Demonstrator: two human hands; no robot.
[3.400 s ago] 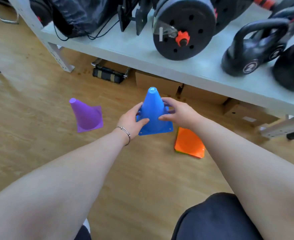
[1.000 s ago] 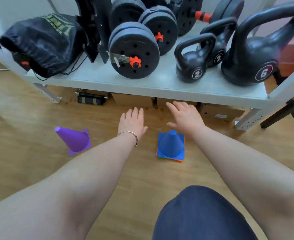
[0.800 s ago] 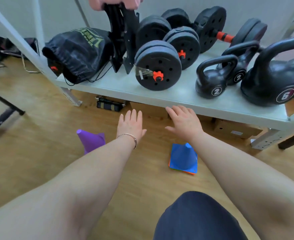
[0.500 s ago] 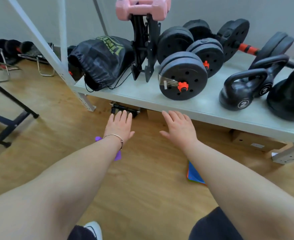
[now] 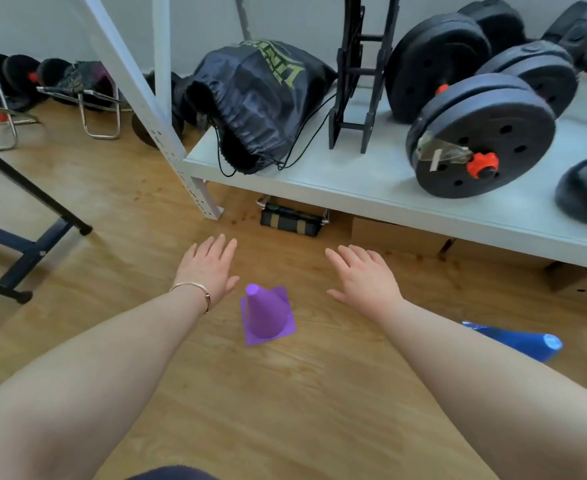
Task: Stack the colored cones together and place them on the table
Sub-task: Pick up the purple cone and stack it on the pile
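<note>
A purple cone (image 5: 266, 315) stands upright on the wooden floor between my two hands. My left hand (image 5: 209, 268) hovers just left of its tip, fingers spread and empty. My right hand (image 5: 363, 277) is open too, a little farther off on the right. The blue cone (image 5: 524, 342) shows at the right behind my right forearm, which hides its base and whatever lies under it.
A low grey shelf (image 5: 347, 188) at the back carries a black drawstring bag (image 5: 261, 98), a black stand, weight plates (image 5: 482, 136) and a kettlebell. Cardboard boxes sit beneath it. A dark metal frame (image 5: 25, 251) and folding stools stand at the left.
My view has swung left and down: the purple cone, half hidden by my left hand before, now stands in full view between both hands. The blue cone has slid to the right edge.
</note>
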